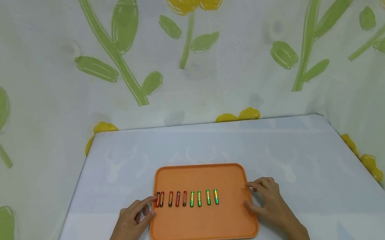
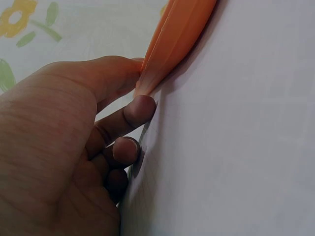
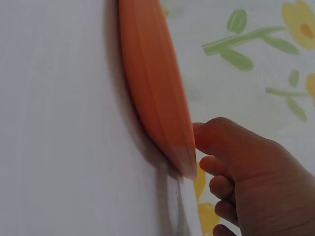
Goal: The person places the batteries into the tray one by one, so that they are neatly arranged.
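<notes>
An orange tray [image 1: 205, 224] lies on the table, and several small batteries stand in a row across it. Those on the left are red and black batteries [image 1: 170, 199]; on the right are green batteries [image 1: 208, 197]. At the tray's left rim is my left hand [image 1: 131, 220], thumb and index finger apart and touching the edge, the index fingertip close to the leftmost battery. My right hand [image 1: 271, 202] rests at the right rim, thumb and fingers spread along it. Both wrist views show a thumb against the tray's side; the batteries are hidden there.
The table [image 1: 312, 185] has a pale patterned cover that extends around the tray. A floral curtain [image 1: 237, 70] hangs behind and at both sides. Two small dark objects, one near each forearm, are partly cut off at the bottom of the head view.
</notes>
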Available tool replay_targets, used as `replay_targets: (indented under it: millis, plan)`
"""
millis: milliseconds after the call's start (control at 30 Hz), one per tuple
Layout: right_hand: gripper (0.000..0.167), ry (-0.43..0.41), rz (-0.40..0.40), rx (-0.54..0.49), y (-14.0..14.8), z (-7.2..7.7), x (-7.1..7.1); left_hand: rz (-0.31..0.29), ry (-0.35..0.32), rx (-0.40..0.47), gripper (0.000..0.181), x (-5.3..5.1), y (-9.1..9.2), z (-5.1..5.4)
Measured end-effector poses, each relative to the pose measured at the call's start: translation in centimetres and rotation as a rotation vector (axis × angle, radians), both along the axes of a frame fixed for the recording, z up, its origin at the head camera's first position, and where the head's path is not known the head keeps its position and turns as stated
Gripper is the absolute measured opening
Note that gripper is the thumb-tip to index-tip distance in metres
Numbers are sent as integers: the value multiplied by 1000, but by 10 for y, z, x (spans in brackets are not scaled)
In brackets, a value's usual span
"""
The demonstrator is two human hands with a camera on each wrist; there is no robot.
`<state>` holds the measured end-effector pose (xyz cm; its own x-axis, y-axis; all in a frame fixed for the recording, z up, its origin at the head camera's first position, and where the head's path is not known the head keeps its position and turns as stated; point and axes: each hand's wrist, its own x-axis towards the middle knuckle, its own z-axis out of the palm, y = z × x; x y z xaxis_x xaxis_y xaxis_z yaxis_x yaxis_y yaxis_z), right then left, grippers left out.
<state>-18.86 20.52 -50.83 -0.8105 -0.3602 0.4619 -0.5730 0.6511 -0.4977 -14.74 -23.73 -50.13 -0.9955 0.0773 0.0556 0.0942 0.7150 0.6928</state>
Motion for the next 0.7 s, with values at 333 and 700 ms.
replay_targets:
  millis: [333,700]
  plan:
    - [48,8,-46,11,18,-3,6,-14,27,4,38,0,2,0]
    - [47,-21,-113,5,31,-4,21,-24,68,-5,40,0,0,-7]
